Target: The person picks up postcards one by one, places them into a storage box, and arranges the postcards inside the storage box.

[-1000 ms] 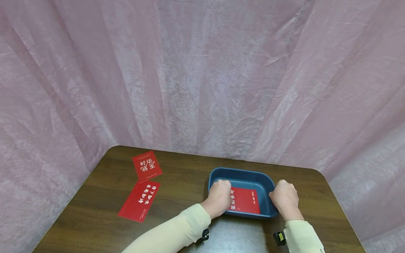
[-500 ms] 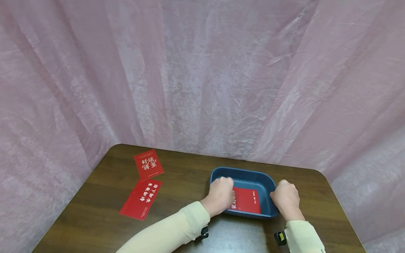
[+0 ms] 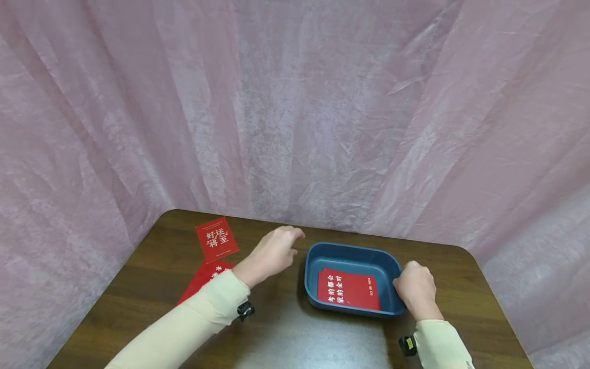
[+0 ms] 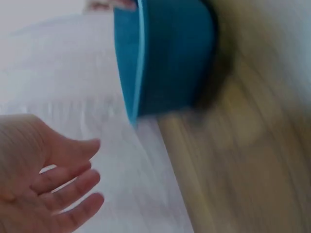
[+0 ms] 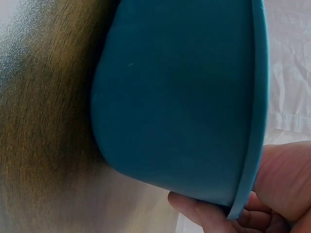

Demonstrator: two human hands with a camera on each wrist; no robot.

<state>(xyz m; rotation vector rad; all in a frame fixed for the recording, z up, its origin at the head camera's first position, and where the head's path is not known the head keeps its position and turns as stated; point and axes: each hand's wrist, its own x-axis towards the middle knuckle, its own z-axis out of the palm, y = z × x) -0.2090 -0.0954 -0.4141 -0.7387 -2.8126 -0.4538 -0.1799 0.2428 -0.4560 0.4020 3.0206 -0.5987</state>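
A blue tray (image 3: pixel 351 251) stands on the dark wooden table, with a red card (image 3: pixel 349 290) printed in white lying flat inside it. My right hand (image 3: pixel 415 290) grips the tray's right rim (image 5: pixel 252 145), fingers curled under its edge. My left hand (image 3: pixel 273 251) hovers above the table just left of the tray, fingers relaxed and holding nothing; in the left wrist view its fingers (image 4: pixel 68 194) are spread, with the tray's wall (image 4: pixel 165 58) beyond. Two more red cards lie at the left: one (image 3: pixel 216 240) at the far left, another (image 3: pixel 203 274) partly hidden under my left forearm.
The wooden table (image 3: pixel 295 333) has rounded far corners. A pink crinkled cloth (image 3: pixel 295 113) hangs close behind and along both sides of it.
My left hand has come out of the tray and moved up and to the left, uncovering the red card inside. My right hand has stayed on the tray's right rim.
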